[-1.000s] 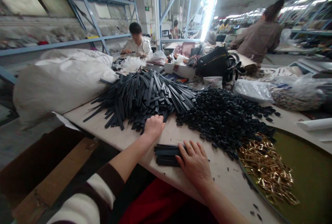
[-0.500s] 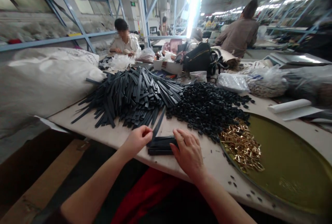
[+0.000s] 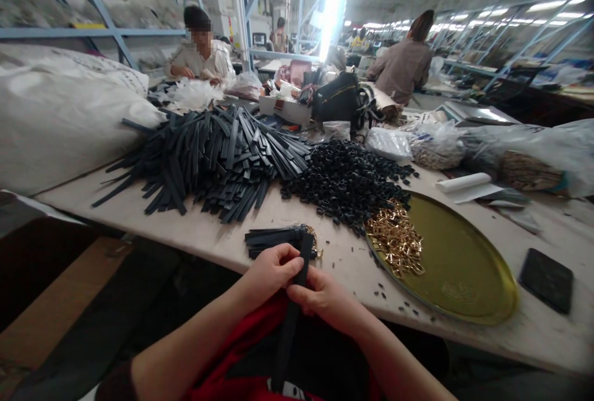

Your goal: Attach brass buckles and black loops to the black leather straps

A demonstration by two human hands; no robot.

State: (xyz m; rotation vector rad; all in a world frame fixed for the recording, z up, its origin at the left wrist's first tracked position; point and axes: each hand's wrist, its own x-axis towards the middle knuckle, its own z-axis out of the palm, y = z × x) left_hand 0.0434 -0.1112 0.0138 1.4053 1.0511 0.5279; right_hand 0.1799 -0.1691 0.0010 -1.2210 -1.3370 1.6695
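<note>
A long black strap (image 3: 291, 320) hangs upright over my lap, pinched between both hands near its upper end. My left hand (image 3: 278, 268) closes on it from the left, and my right hand (image 3: 320, 293) grips it from the right, just below. Behind my hands, a small stack of black straps (image 3: 266, 239) with gold hardware at its right end lies near the table edge. A big heap of loose black straps (image 3: 208, 159) spreads at the back left. Small black loops (image 3: 346, 178) are piled beside it, next to gold clasps (image 3: 396, 240) on a round tray (image 3: 464, 265).
A white sack (image 3: 65, 116) bulges at the left. A black phone-like slab (image 3: 546, 280) lies right of the tray. Plastic bags, a white roll (image 3: 464, 182) and a black bag (image 3: 336, 101) stand farther back. Two people (image 3: 204, 57) (image 3: 401, 64) are beyond the table.
Both hands have left the stack and come together at the table edge, now holding one strap upright. The view has turned right, showing the stack's gold hardware and the dark slab.
</note>
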